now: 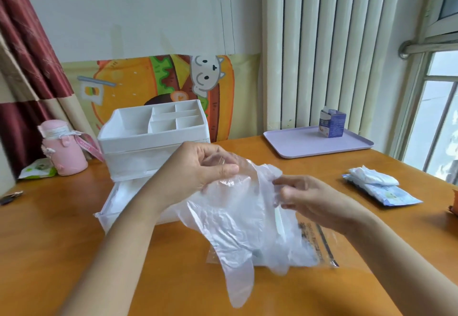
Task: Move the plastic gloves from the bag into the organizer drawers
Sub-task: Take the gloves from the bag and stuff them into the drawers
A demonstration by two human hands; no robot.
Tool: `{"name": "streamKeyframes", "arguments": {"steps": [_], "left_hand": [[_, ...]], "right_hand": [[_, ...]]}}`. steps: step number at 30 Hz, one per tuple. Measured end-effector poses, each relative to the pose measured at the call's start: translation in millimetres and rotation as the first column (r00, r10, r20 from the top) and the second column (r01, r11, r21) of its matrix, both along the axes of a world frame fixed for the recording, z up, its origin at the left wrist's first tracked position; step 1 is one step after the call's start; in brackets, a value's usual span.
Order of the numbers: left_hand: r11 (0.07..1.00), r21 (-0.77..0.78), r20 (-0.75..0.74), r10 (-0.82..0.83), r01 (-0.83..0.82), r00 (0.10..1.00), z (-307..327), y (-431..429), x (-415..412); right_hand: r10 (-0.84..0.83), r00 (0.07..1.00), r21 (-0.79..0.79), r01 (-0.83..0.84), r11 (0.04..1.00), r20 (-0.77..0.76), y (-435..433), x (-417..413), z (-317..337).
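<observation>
A clear plastic glove (233, 219) hangs in the air above the table, cuff up, fingers dangling down. My left hand (205, 167) pinches its cuff on the left side, and my right hand (304, 196) pinches the cuff's right edge. Under the glove lies the clear zip bag (314, 241) with more gloves inside. The white organizer (151, 137) stands behind my left hand, with its bottom drawer (109, 206) pulled out toward me; pale plastic shows inside it, partly hidden by my left forearm.
A pink bottle (63, 147) and a green packet (37, 170) sit at the left. A lilac tray (319, 143) with a small blue carton (332, 123) is at the back right. Tissue packs (379, 188) lie at the right, near the window.
</observation>
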State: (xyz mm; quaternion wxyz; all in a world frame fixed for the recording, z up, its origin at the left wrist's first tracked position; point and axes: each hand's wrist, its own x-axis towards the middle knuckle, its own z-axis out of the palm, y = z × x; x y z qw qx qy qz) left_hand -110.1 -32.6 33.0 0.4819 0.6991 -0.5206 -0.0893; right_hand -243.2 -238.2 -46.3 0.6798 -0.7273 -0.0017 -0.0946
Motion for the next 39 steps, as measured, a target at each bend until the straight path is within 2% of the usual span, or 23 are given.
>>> {"name": "streamKeyframes", "arguments": {"steps": [2,3,7,9,13,17,20,21,23,24,26,27,29,31,36,39], "left_hand": [[0.999,0.001,0.001,0.045,-0.045,0.999,5,13,13],[0.997,-0.009,-0.017,0.080,-0.080,0.997,7,19,21],[0.965,-0.010,-0.050,0.262,-0.262,0.964,8,46,61],[0.930,0.036,-0.044,0.367,-0.366,0.929,4,55,79],[0.809,0.172,0.035,0.566,-0.562,0.824,-5,74,110],[0.703,0.217,0.043,0.687,-0.678,0.726,-15,86,129],[0.649,0.236,0.050,0.735,-0.723,0.676,-24,82,132],[0.632,0.239,0.063,0.748,-0.737,0.661,-26,79,133],[0.605,0.255,0.106,0.758,-0.754,0.644,-29,74,132],[0.592,0.268,0.130,0.759,-0.760,0.638,-31,72,132],[0.563,0.295,0.186,0.758,-0.772,0.625,-34,68,132],[0.541,0.306,0.224,0.759,-0.783,0.612,-35,66,133],[0.489,0.327,0.285,0.765,-0.809,0.578,-35,65,135],[0.444,0.340,0.312,0.778,-0.829,0.545,-35,65,137],[0.372,0.328,0.380,0.790,-0.869,0.481,-33,66,134],[0.438,0.181,0.404,0.783,-0.880,0.473,-26,64,124]], "right_hand": [[-0.043,0.999,-0.145,0.041,0.989,-0.013,19,8,6],[-0.064,0.998,-0.159,0.065,0.985,0.008,25,12,8],[-0.243,0.967,-0.017,0.245,0.969,0.077,36,41,24],[-0.315,0.943,-0.081,0.324,0.943,0.103,42,59,38],[-0.481,0.867,-0.418,0.488,0.766,0.131,58,96,61],[-0.500,0.834,-0.505,0.543,0.671,0.233,68,125,63],[-0.593,0.711,-0.548,0.688,0.476,0.378,76,134,57],[-0.566,0.700,-0.557,0.703,0.441,0.436,83,133,55],[-0.420,0.762,-0.617,0.647,0.448,0.493,100,131,54],[-0.331,0.829,-0.685,0.559,0.466,0.451,108,131,53],[-0.191,0.958,-0.827,0.281,0.487,0.214,118,135,53],[-0.155,0.986,-0.874,0.131,0.467,0.065,119,139,53],[-0.148,0.976,-0.917,-0.093,0.388,-0.162,119,148,52],[-0.184,0.944,-0.927,-0.210,0.311,-0.276,118,156,50],[-0.217,0.907,-0.915,-0.302,0.266,-0.362,124,175,44],[-0.232,0.892,-0.910,-0.331,0.249,-0.387,129,183,42]]}}
